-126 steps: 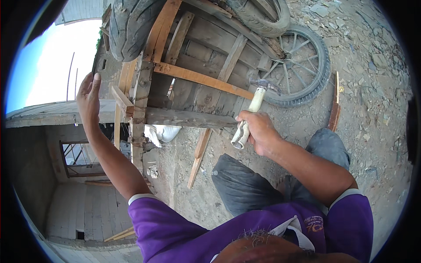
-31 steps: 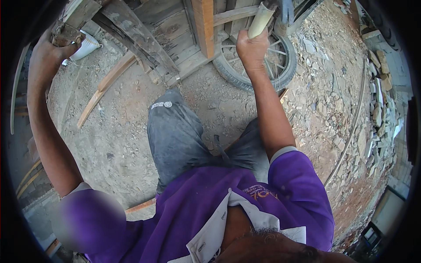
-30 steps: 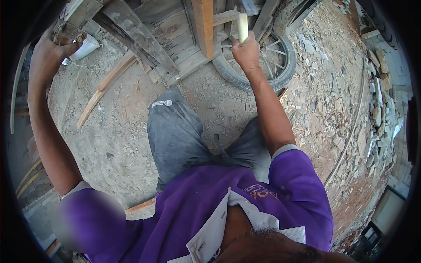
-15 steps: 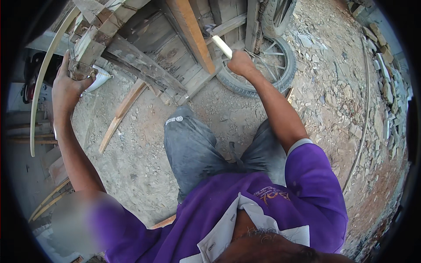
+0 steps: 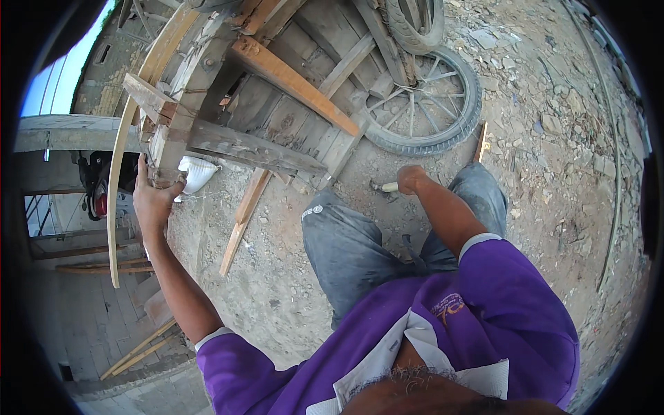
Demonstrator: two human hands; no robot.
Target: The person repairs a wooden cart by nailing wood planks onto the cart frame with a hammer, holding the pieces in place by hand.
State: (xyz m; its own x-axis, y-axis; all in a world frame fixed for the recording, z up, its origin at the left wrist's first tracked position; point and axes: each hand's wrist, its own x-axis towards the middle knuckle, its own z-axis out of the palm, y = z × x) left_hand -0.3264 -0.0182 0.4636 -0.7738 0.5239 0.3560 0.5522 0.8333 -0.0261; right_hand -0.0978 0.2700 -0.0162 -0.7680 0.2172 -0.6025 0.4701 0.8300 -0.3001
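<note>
My left hand (image 5: 155, 202) grips the lower end of a weathered wooden beam (image 5: 168, 149), index finger up one side and thumb on the other. A thin curved wooden strip (image 5: 117, 207) runs down just left of that hand. In my right fist (image 5: 413, 178) is a hammer (image 5: 389, 187), held by its pale handle, its metal head pointing left above the ground between my knees. The beam belongs to a timber frame with grey planks (image 5: 287, 121) and a newer orange-brown batten (image 5: 294, 83) across it.
A spoked wheel with a tyre (image 5: 474, 104) lies by the frame. Wood offcuts (image 5: 243, 214) rest on the gravelly ground left of my knees. A white sack (image 5: 198, 173) sits behind the beam. Stone rubble (image 5: 546, 131) spreads to the right.
My right hand has brought the hammer down and back from the planks toward my knees. My left hand stays on the beam end. The whole view has shifted, showing more on the left.
</note>
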